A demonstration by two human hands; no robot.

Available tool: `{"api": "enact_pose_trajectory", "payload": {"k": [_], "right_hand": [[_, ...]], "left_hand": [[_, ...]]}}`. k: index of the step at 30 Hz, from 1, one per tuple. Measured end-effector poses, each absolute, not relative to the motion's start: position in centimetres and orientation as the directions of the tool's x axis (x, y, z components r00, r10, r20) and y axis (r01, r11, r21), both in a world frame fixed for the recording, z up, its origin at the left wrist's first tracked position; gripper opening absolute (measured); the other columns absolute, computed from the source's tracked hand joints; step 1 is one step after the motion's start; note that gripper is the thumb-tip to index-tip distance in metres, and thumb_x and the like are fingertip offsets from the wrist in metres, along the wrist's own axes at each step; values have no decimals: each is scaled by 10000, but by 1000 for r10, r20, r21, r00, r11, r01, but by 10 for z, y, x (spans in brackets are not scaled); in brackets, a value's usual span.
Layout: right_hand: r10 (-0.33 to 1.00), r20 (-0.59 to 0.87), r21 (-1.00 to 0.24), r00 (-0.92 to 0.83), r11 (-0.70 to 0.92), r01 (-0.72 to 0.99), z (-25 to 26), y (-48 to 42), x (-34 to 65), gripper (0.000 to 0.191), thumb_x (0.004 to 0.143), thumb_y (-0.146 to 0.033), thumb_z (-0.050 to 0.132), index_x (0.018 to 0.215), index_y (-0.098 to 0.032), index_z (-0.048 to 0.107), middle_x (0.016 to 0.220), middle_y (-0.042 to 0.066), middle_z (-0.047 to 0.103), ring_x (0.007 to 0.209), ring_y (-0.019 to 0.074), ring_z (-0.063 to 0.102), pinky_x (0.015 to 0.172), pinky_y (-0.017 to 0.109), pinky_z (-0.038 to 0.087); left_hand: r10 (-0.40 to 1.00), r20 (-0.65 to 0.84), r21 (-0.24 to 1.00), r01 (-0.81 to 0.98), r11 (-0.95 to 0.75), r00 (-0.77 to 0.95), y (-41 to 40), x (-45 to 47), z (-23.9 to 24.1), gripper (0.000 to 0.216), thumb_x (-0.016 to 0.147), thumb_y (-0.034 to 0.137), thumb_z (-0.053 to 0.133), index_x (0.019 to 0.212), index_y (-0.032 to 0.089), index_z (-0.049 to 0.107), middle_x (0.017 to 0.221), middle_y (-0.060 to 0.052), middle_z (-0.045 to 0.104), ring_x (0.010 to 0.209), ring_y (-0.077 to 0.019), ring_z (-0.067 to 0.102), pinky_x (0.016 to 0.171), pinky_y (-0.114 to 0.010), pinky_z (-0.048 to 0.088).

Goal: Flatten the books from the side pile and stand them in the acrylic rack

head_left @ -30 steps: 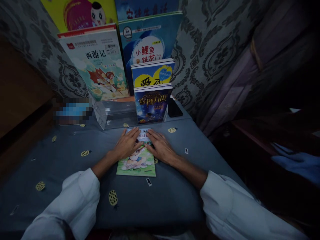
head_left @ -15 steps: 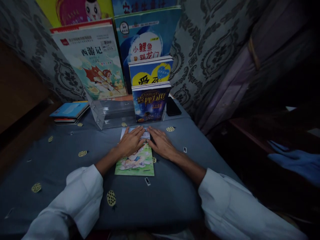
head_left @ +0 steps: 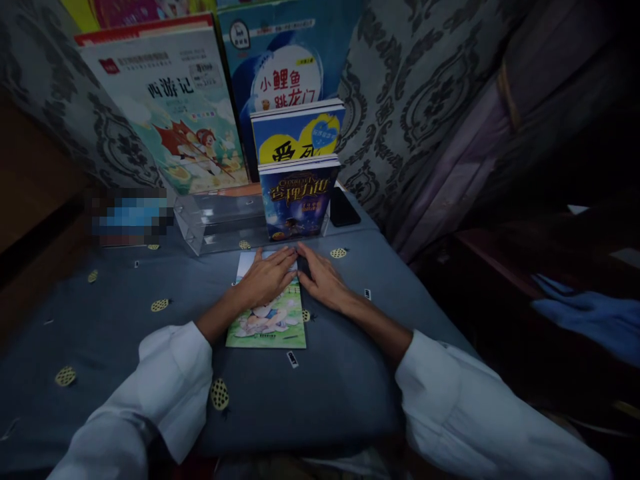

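Note:
A thin green picture book (head_left: pixel 270 320) lies flat on the grey-blue cloth (head_left: pixel 125 313) in front of me. My left hand (head_left: pixel 265 277) rests flat on its upper half, fingers stretched out. My right hand (head_left: pixel 323 280) lies flat beside the book's right edge, fingers extended and touching that edge. Both fingertips point toward a dark blue book (head_left: pixel 299 198) standing upright in a clear plastic stand (head_left: pixel 215 223).
A yellow-and-blue book (head_left: pixel 297 133) stands behind the dark blue one. Larger books (head_left: pixel 170 113) lean on the patterned wall. A black phone (head_left: pixel 343 208) lies right of the stand. A blurred stack (head_left: pixel 130 217) sits at left. Blue cloth (head_left: pixel 590 317) lies at far right.
Both hands slid slightly forward along the green book toward the stand; the right hand shifted off the cover to its right edge. The view tilted down a little.

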State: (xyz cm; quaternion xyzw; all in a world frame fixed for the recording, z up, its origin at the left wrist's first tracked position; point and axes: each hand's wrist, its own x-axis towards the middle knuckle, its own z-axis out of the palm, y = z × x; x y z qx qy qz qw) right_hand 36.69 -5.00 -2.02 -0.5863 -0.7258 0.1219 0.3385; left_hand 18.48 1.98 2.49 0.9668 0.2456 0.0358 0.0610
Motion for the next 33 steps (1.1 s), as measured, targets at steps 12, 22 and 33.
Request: {"api": "enact_pose_trajectory", "payload": {"k": [12, 22, 33], "right_hand": [[922, 348, -503, -167, 335, 797, -11, -102, 358, 435, 1004, -279, 456, 1406, -192, 595, 1463, 152, 597, 1383, 300, 531, 1134, 547, 441], [924, 313, -426, -217, 341, 838, -2, -108, 351, 435, 1014, -243, 460, 1431, -213, 583, 1436, 148, 624, 1355, 292, 558, 1118, 551, 442], [920, 329, -435, -211, 346, 831, -3, -113, 349, 410, 1004, -232, 484, 1387, -197, 625, 1427, 143, 633, 1345, 290, 568, 1116, 535, 442]], "left_hand": [[487, 78, 194, 466, -863, 870, 21, 181, 19, 494, 1063, 328, 280, 1514, 199, 435, 1611, -127, 408, 1524, -250, 338, 1223, -626, 174], [438, 54, 195, 420, -886, 898, 19, 177, 23, 482, 1070, 334, 270, 1497, 230, 470, 1607, -109, 419, 1519, -248, 346, 1227, -623, 150], [403, 28, 168, 393, -904, 915, 12, 170, 21, 466, 1064, 297, 303, 1489, 227, 481, 1597, -105, 436, 1513, -243, 358, 1224, -601, 190]]}}
